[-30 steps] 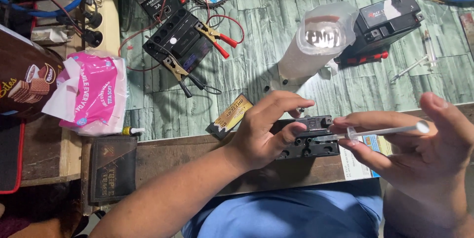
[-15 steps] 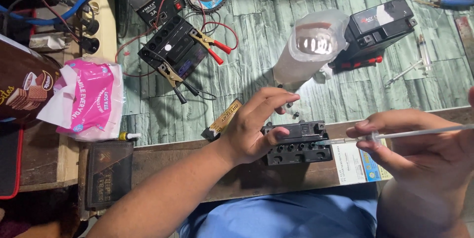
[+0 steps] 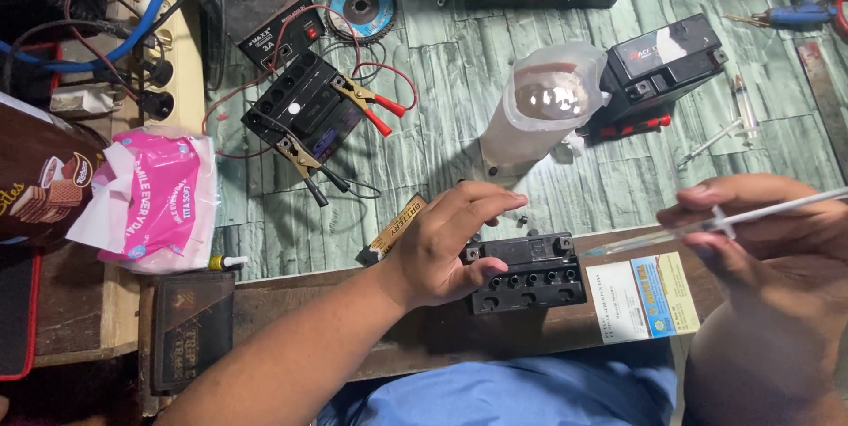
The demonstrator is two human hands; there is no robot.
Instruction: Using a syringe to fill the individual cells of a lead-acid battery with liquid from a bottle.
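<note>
The left hand (image 3: pixel 442 245) lies over the left end of a small black rectangular battery with a row of open filler holes (image 3: pixel 528 273), which sits at the near edge of the table (image 3: pixel 424 152), on the brown wooden strip there. Its fingers are closed on the battery's left end, thumb at the near side and fingertips over the top far edge, so this grip is clamped on the battery. The right hand (image 3: pixel 768 232) is raised near the right edge of the table, its fingers pinched together on a slim clear plastic syringe (image 3: pixel 707 224) that runs nearly level, its tip pointing left toward the battery's right end without touching it.

Just beside the battery on the right lies a white printed card with a blue and yellow panel (image 3: pixel 649 295). Beyond the battery, toward the middle of the table, stands a translucent white plastic bottle (image 3: pixel 539 112), and right of it a second black battery with red trim (image 3: pixel 662 68). Toward the far left lies an opened black battery clipped with red and black clamps (image 3: pixel 305 112). A pink plastic packet (image 3: pixel 159 201) rests at the left edge.
</note>
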